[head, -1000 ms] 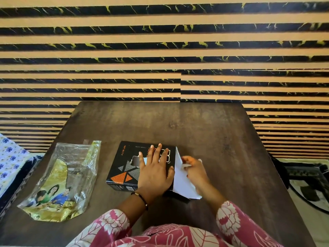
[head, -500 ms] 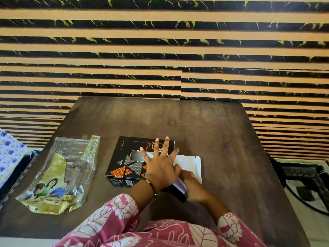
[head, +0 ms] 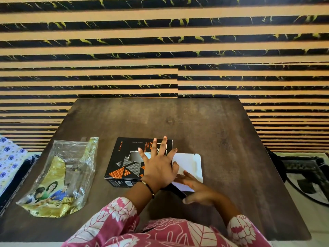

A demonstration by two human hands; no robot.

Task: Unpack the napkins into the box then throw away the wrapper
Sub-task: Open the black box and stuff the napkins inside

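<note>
A black box (head: 124, 164) lies at lower centre of the frame on a dark table (head: 204, 125). The left hand (head: 159, 171) presses flat on it, fingers spread. The right hand (head: 197, 190), fingers straight, rests on its white flap (head: 188, 163). An empty wrapper (head: 60, 177) lies lower left.

I am sitting in what looks like a room of a home, not a workplace. In front of me is a dark brown wood-grain table (head: 195, 125) pushed against a wall panelled in horizontal tan and black marbled stripes (head: 160, 41), a decorative finish. To my left lies a white fabric with blue flower print (head: 8, 157), like bedding or a cushion cover. On the floor to my right is a patterned black and cream rug (head: 306, 177). My sleeves are pink with white leaf print (head: 114, 221), everyday house clothing.
</note>
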